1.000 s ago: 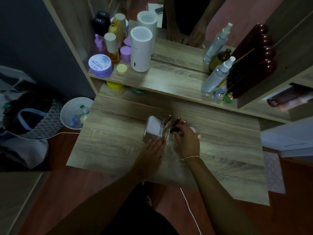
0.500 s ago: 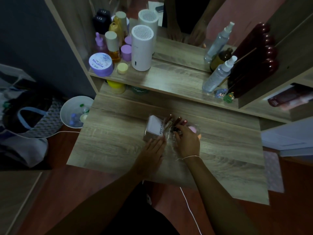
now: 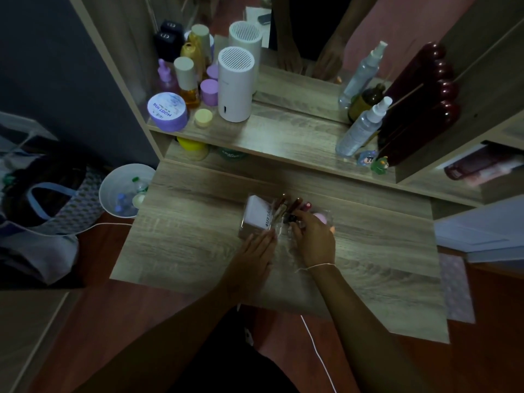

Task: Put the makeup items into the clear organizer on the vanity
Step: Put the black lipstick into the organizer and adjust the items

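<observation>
The clear organizer (image 3: 328, 215) stands mid-vanity. Its left compartment holds a white box (image 3: 256, 212). Several slim lip tubes (image 3: 296, 203) stand in the middle, and a pink sponge (image 3: 320, 217) lies in the right compartment. My left hand (image 3: 253, 252) rests flat on the tabletop, fingertips touching the organizer's front wall, holding nothing. My right hand (image 3: 314, 241) reaches over the organizer's front, and its fingertips pinch a small dark makeup item (image 3: 289, 218) in the middle section. How deep that item sits is hidden by my fingers.
On the upper shelf (image 3: 269, 134) are a white cylindrical device (image 3: 235, 86), a purple jar (image 3: 168, 111), several bottles at the left, and spray bottles (image 3: 361, 129) at the right. A white bin (image 3: 124, 190) sits on the floor at the left. A mirror is behind.
Almost nothing. Both hands stay at the organizer, and the fingers of my right hand have shifted only slightly around the dark item.
</observation>
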{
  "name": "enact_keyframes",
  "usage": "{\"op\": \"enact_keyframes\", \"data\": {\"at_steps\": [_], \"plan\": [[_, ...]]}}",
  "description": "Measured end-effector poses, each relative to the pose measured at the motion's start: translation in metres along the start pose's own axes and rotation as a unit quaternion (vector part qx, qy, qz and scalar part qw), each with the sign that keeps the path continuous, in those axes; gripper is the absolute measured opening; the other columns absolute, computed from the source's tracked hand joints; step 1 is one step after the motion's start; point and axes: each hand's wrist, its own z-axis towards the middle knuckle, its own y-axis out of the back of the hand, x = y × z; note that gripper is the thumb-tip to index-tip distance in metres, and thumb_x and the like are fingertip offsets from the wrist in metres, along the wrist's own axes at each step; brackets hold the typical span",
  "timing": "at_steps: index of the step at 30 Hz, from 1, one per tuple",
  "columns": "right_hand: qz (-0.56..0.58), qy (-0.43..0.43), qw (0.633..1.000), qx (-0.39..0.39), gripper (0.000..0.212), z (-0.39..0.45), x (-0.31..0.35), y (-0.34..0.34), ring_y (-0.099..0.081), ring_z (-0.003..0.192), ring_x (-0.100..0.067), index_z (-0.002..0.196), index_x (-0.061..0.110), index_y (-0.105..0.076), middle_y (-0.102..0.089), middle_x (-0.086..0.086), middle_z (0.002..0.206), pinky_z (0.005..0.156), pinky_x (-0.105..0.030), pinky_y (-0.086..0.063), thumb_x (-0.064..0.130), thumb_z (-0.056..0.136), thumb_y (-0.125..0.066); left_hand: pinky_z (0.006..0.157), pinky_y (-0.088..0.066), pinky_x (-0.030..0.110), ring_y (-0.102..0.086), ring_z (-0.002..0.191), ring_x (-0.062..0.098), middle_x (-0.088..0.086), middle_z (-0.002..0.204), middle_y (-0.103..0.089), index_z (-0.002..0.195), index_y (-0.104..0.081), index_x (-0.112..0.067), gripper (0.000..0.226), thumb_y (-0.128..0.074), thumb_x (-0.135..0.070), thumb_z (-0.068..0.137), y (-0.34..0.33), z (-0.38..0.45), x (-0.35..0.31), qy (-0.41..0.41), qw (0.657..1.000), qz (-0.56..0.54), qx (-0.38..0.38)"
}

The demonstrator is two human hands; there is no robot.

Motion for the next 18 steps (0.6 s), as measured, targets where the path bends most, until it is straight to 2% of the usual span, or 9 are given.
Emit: {"op": "enact_keyframes", "data": {"at_steps": [5,7,10,13,16,18], "plan": [[0.018,0.023,0.999,-0.046,0.014,-0.019,-0.012,-0.002,-0.065,0.075,-0.025,0.097,0.017,-0.064,-0.067,-0.008,0.093,0.061,-0.039,-0.056,0.024,0.09,-0.056,0.112,-0.02,0.046,-0.022,0.141,0.026,0.015,0.15,-0.032,0.143,-0.031,-0.003,0.06,-0.046,-0.026,0.089,0.003,-0.005,0.0,-0.023,0.999,-0.034,-0.025],[0.012,0.037,0.997,-0.066,0.023,-0.036,-0.021,-0.006,-0.065,0.078,-0.027,0.096,0.014,-0.064,-0.069,-0.01,0.091,0.061,-0.036,-0.053,0.029,0.09,-0.048,0.112,-0.02,0.047,-0.025,0.139,0.028,0.016,0.149,-0.034,0.141,-0.033,-0.002,0.057,-0.043,-0.025,0.09,0.003,-0.013,0.003,-0.031,0.998,-0.034,-0.039],[-0.014,0.049,0.995,-0.083,0.033,-0.062,-0.042,-0.015,-0.06,0.088,-0.028,0.104,0.01,-0.065,-0.07,-0.013,0.095,0.075,-0.035,-0.046,0.028,0.087,-0.043,0.112,-0.019,0.05,-0.021,0.141,0.028,0.017,0.149,-0.03,0.142,-0.028,-0.002,0.06,-0.044,-0.025,0.089,0.003,-0.029,0.008,0.004,0.997,-0.03,-0.068],[-0.034,0.041,0.996,-0.075,0.04,-0.077,-0.068,-0.028,-0.055,0.115,-0.028,0.119,0.005,-0.06,-0.064,-0.016,0.12,0.101,-0.035,-0.04,0.029,0.09,-0.045,0.113,-0.015,0.049,-0.015,0.142,0.029,0.022,0.15,-0.027,0.143,-0.023,0.001,0.065,-0.041,-0.03,0.088,0.008,-0.039,0.014,0.073,0.994,-0.026,-0.082],[-0.078,-0.006,0.997,-0.019,0.063,-0.081,-0.081,-0.038,-0.031,0.139,-0.034,0.139,0.002,-0.038,-0.041,-0.021,0.146,0.115,-0.042,-0.027,0.041,0.089,-0.044,0.111,-0.018,0.05,-0.02,0.139,0.034,0.025,0.149,-0.027,0.142,-0.023,0.005,0.071,-0.04,-0.036,0.087,0.012,-0.038,0.019,0.125,0.991,-0.009,-0.051],[-0.093,-0.042,0.995,0.018,0.077,-0.08,-0.082,-0.041,-0.017,0.144,-0.033,0.145,0.003,-0.023,-0.026,-0.021,0.154,0.117,-0.044,-0.019,0.053,0.088,-0.038,0.11,-0.022,0.052,-0.024,0.138,0.036,0.027,0.148,-0.027,0.141,-0.024,0.004,0.071,-0.037,-0.042,0.089,0.012,-0.036,0.023,0.151,0.988,0.004,-0.023]]}}
